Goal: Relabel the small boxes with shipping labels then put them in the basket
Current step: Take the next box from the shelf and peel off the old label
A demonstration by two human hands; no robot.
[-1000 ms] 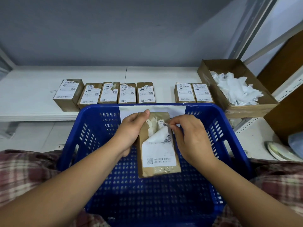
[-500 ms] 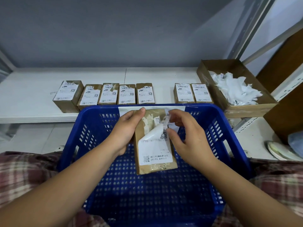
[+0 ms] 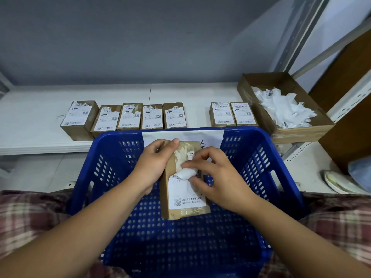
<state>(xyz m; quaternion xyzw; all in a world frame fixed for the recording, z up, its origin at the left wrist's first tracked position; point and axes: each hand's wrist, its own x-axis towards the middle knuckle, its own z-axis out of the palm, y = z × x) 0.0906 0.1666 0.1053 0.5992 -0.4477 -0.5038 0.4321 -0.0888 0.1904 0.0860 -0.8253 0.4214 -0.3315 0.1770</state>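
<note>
Gripping small box [image 3: 168, 199] by left edge with left hand [image 3: 154, 163], holding it over blue basket [image 3: 118, 133]. Pinching curled upper part of half-peeled label [image 3: 186, 194] with right hand [image 3: 218, 177]. Leaving seven labelled boxes [image 3: 151, 117] in row on white shelf [image 3: 40, 109] beyond basket, beside carton of label scraps [image 3: 301, 132].

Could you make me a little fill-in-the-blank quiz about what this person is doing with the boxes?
1. The left hand holds a small brown box above the ____ plastic basket.
2. The right hand pinches the curled ____ label on it.
3. On the shelf behind the basket stand ____ more boxes.

Missing words: blue; white; seven.
</note>
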